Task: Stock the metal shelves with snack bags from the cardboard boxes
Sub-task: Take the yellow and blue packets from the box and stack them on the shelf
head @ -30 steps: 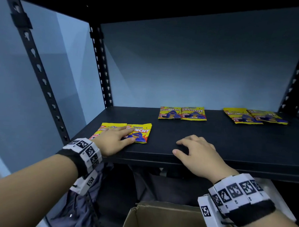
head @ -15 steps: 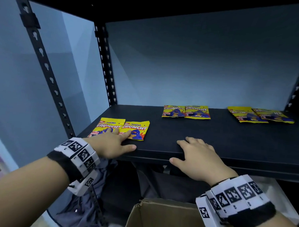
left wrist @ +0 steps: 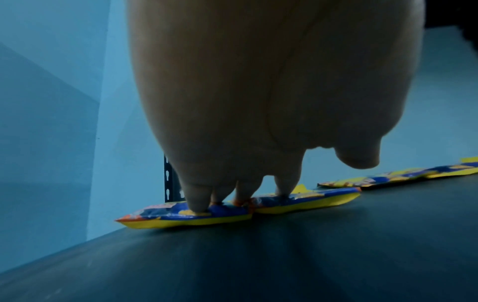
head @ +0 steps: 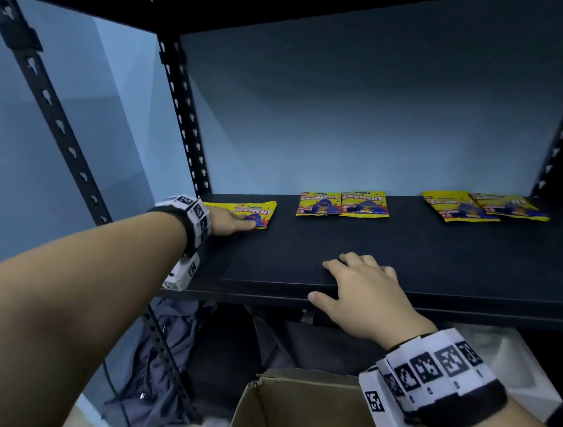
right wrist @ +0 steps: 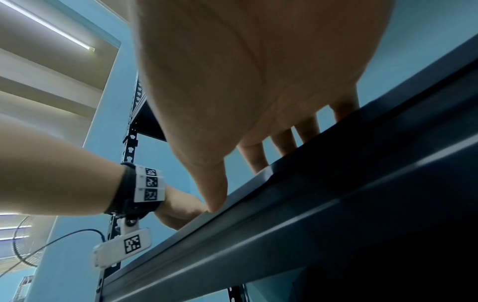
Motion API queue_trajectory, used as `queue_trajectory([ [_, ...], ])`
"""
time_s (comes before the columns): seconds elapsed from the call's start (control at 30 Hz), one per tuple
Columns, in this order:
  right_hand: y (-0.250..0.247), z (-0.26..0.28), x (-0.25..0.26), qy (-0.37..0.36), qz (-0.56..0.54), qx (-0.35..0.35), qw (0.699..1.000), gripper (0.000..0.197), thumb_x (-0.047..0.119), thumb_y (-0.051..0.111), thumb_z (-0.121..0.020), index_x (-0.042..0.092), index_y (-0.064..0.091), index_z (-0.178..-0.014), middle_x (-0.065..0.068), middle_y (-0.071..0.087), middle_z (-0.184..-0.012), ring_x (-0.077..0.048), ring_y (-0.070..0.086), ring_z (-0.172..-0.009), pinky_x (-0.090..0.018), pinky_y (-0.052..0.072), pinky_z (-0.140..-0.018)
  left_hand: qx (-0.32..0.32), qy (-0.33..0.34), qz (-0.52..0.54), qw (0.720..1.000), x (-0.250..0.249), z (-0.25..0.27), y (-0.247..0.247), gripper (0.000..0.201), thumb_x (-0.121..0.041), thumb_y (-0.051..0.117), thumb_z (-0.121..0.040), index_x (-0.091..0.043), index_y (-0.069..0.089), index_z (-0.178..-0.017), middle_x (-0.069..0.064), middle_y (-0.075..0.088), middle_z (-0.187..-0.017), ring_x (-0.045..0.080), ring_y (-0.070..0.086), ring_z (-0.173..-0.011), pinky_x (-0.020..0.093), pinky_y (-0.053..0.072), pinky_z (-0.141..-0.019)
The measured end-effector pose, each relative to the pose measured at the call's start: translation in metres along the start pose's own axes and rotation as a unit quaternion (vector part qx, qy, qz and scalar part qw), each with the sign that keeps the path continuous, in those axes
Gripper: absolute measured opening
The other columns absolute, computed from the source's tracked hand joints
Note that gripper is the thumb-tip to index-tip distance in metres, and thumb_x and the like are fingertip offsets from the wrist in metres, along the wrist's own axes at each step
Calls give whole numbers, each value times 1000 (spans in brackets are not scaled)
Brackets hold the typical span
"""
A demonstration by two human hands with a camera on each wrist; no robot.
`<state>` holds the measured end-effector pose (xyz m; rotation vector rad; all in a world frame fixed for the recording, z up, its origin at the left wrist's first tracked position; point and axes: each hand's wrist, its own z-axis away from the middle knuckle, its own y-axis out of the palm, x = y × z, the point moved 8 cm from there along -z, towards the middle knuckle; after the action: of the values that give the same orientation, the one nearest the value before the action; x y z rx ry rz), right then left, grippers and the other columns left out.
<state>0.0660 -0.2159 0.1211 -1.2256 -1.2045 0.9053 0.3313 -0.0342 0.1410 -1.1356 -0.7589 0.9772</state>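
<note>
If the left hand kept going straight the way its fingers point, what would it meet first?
Probably the blue back wall. The left hand presses the leftmost snack bags, with only a short strip of shelf beyond; depth is unclear.

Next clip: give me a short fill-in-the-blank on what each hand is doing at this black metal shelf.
1. The left hand presses its fingertips on a pair of yellow snack bags lying ____ on the black metal shelf.
2. The right hand rests on the shelf's ____ edge.
3. The brown cardboard box sits ____ the shelf.

Missing: flat; front; below
</note>
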Motion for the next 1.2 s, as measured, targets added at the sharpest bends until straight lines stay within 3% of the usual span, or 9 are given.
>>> queue_trajectory([
  [0.17,-1,-2,-2,-3,-1,-15,1000,66,75,39,-94,36,45,-146,5,43,-148,-22,34,-139,-47,30,-110,-32,-28,55,998,5,-37,-14,89,-83,46,-84,-27,46,-154,3,37,-163,24,34,-150,34,21,-124],
  [0.33,0,-4,-3,-5,-5,-29,1000,64,78,34,-94,36,48,-141,7,46,-141,-21,37,-134,-46,33,-104,-49,-48,99,993,10,-69,-25,67,-60,59,-96,-17,57,-146,5,46,-157,24,43,-143,30,27,-117],
  [0.5,-2,-6,-3,-6,-3,-35,999,62,77,34,-94,36,48,-138,8,47,-133,-21,39,-128,-46,34,-102,-67,-37,92,993,10,-79,-37,58,-53,60,-98,-17,59,-144,5,48,-156,26,44,-143,30,29,-117],
  [0.63,1,-7,-2,-6,4,-35,999,60,77,35,-93,35,45,-135,7,44,-132,-22,38,-125,-46,33,-100,-58,-4,73,996,-1,-70,-36,69,-61,53,-98,-25,43,-156,0,34,-164,22,30,-152,33,17,-124],
  [0.7,3,-5,0,-8,7,-38,999,60,77,36,-93,35,44,-134,7,43,-132,-23,37,-125,-46,33,-100,-78,9,50,996,-9,-57,-39,67,-56,52,-101,-23,40,-157,3,37,-163,23,34,-150,30,22,-121],
  [0.83,3,-3,1,-10,1,-47,999,60,77,38,-92,35,44,-134,6,42,-135,-23,37,-127,-46,32,-102,-111,95,21,989,-38,-10,-34,44,-40,56,-103,-21,58,-142,1,58,-145,22,53,-132,28,37,-107],
  [1.07,9,0,-5,-24,-21,-63,998,64,70,50,-92,37,40,-146,7,37,-150,-22,30,-140,-47,25,-113,-180,204,88,958,-70,89,-11,32,-45,66,-94,-26,68,-119,-8,69,-118,12,62,-110,32,49,-98],
  [1.13,6,5,-6,-37,-63,-102,992,55,62,56,-93,35,48,-141,10,42,-142,-17,32,-137,-43,25,-112,-210,233,103,944,-83,120,-3,23,-44,68,-92,-27,70,-107,-10,68,-104,10,64,-97,33,52,-92],
  [1.2,-3,17,-2,-74,-108,-189,973,30,47,62,-93,30,63,-118,13,52,-117,-16,45,-119,-40,34,-100,-236,256,122,929,-96,148,9,14,-40,70,-90,-27,68,-92,-11,65,-87,5,61,-81,32,53,-81],
])
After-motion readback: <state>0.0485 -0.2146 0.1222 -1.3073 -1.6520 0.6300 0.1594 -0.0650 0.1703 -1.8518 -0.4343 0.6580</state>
